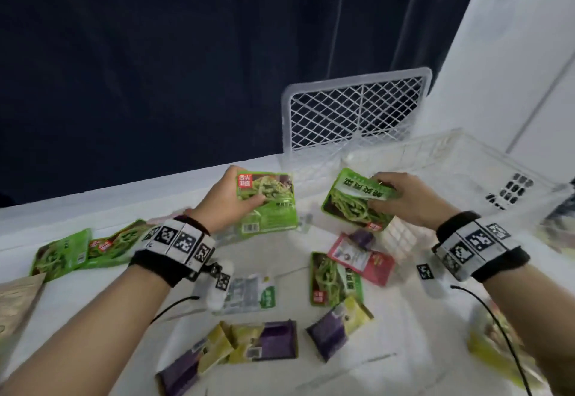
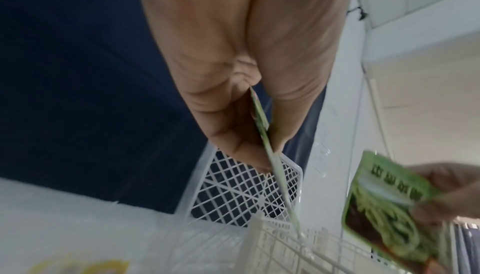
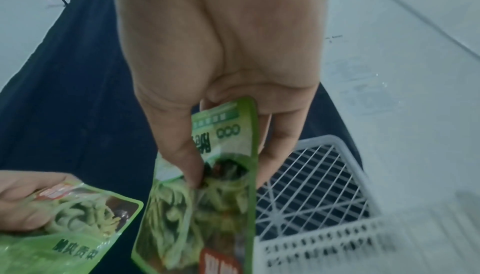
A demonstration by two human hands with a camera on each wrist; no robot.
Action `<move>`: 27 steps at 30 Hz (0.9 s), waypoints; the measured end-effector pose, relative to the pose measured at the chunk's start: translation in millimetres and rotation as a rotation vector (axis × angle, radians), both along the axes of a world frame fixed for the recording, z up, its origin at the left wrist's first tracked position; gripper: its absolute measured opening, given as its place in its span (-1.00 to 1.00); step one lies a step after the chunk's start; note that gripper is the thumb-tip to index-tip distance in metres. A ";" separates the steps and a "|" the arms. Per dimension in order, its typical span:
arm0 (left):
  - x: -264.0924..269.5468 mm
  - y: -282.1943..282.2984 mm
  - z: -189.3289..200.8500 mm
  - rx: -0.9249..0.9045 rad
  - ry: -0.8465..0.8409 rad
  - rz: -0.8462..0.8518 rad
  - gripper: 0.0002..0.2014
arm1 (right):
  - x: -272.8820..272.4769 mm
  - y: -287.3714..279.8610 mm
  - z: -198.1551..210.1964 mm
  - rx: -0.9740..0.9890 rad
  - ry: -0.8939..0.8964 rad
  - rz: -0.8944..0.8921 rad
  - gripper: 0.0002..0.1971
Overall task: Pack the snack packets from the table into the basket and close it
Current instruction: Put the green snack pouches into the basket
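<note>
My left hand [image 1: 231, 198] pinches a green snack packet [image 1: 270, 205] above the table, just left of the white mesh basket [image 1: 485, 159]; the left wrist view shows that packet [image 2: 262, 126] edge-on between thumb and fingers. My right hand [image 1: 401, 196] holds a second green packet [image 1: 354, 199] by its top edge, near the basket's front left corner; thumb and fingers clamp this packet [image 3: 207, 206] in the right wrist view. The basket's lattice lid [image 1: 354, 109] stands upright behind it. Several more packets lie on the table: green [image 1: 334, 277], pink [image 1: 362, 258], purple-and-yellow [image 1: 339, 327].
A dark curtain [image 1: 155, 53] hangs behind the white table [image 1: 295, 274], and a white wall [image 1: 522, 53] rises at the right. More green packets [image 1: 81, 252] lie at the far left, other packets [image 1: 494, 342] at the right edge. A cable [image 1: 497, 327] trails from my right wrist.
</note>
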State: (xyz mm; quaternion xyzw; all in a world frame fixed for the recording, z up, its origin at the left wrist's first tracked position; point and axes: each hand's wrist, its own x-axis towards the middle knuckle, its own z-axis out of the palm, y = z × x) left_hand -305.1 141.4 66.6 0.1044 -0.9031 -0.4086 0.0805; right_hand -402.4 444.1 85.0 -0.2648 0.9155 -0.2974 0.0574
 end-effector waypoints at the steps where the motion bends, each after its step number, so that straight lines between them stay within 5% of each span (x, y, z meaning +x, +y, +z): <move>1: -19.5 19.1 1.1 -0.002 0.013 -0.022 -0.60 | -15.9 21.7 7.1 0.008 0.030 -0.021 -0.85; 7: -126.3 131.1 13.4 0.010 0.111 -0.116 -0.45 | -115.7 126.6 33.7 0.184 0.151 0.011 -0.81; 12: -205.1 194.1 14.4 0.014 -0.052 -0.145 -0.68 | -194.6 176.0 43.2 0.258 0.176 0.066 -0.89; 18: -283.7 244.6 25.0 0.011 -0.130 -0.143 -0.75 | -270.6 197.0 59.8 0.340 0.148 0.160 -0.87; 27: -356.0 284.2 -48.6 -0.022 -0.370 -0.107 -0.61 | -347.4 183.0 13.6 0.526 -0.025 0.354 -0.80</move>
